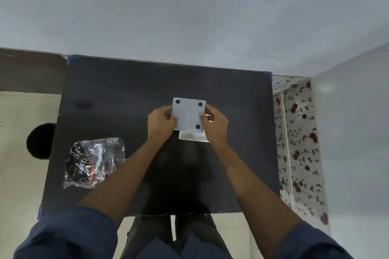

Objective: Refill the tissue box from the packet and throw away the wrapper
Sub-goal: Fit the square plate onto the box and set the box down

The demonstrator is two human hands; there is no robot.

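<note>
- The dark counter fills the middle of the view, with blue tape showing at its corners.
- A crumpled clear-and-black wrapper lies on the counter at about 8 o'clock from the hands, well apart from them and near the left edge.
- A round black bin sits on the pale floor just off the counter's left side, at 9 o'clock, partly hidden by the counter edge.
- A floral cloth hangs or lies along the right side of the counter at 3 o'clock, below a pale wall.
- Nothing lies between the hands and the wrapper; that stretch of counter is bare.
- The white tissue box is at the centre of the counter, turned so that a flat white face with dark round pads looks up at the camera; three pads show, the fourth being covered by the left hand.
- A second white panel sticks out beneath the box at 6 o'clock; whether it is part of the box cannot be told.
- The left hand clasps the box's left edge, fingers curled over onto the top face.
- The right hand clasps the right edge likewise, thumb on the face.
- Both forearms reach forward from rolled blue sleeves, converging on the box.
</note>
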